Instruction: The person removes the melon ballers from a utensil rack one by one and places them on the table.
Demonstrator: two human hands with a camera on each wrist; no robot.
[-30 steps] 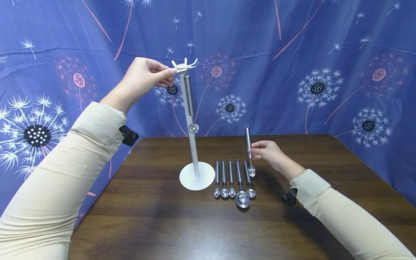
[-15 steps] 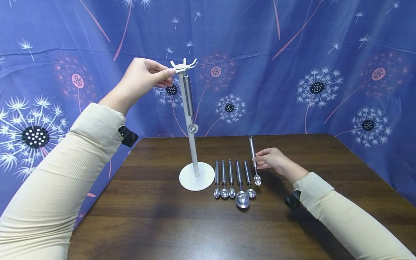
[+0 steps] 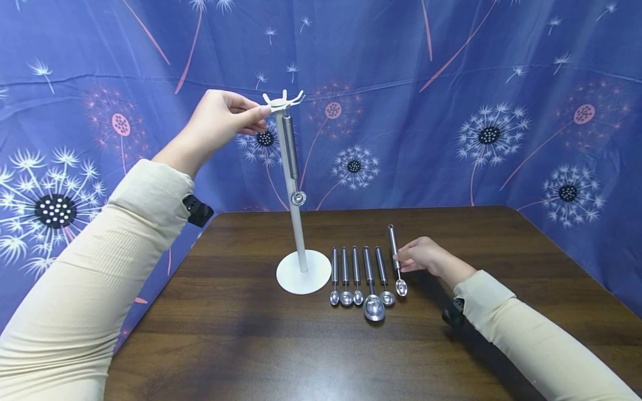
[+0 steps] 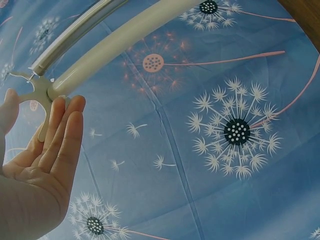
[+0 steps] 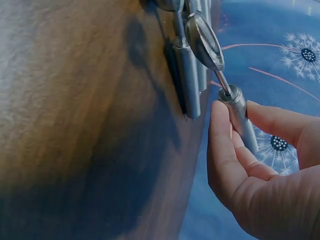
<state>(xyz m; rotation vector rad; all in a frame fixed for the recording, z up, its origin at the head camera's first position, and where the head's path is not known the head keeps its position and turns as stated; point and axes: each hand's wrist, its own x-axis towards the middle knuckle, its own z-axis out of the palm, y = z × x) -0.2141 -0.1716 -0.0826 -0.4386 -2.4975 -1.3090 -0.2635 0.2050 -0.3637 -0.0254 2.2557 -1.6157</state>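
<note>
My left hand [image 3: 225, 114] pinches a hook at the top of a white utensil stand [image 3: 296, 184], thumb and fingers at its left side. From another hook hangs a metal melon baller [image 3: 291, 147], its round bowl down. My right hand [image 3: 426, 256] pinches the handle of a melon baller [image 3: 394, 245] with an oval bowl, held nearly upright, bowl lowest, close over the table. In the right wrist view thumb and fingers close on its handle [image 5: 242, 120], and its shadow falls on the wood.
Several metal scoops and melon ballers lie in a row between stand and right hand, including a large scoop [image 3: 374, 308] and a round-bowled melon baller [image 3: 383, 278]. The stand's round base [image 3: 291, 281] rests on the wooden table [image 3: 241, 345]. A blue dandelion-print cloth [image 3: 426, 139] hangs behind.
My right hand has moved down and a little to the right with the melon baller, closer to the table and the row's right end. The left hand stays at the stand's top.
</note>
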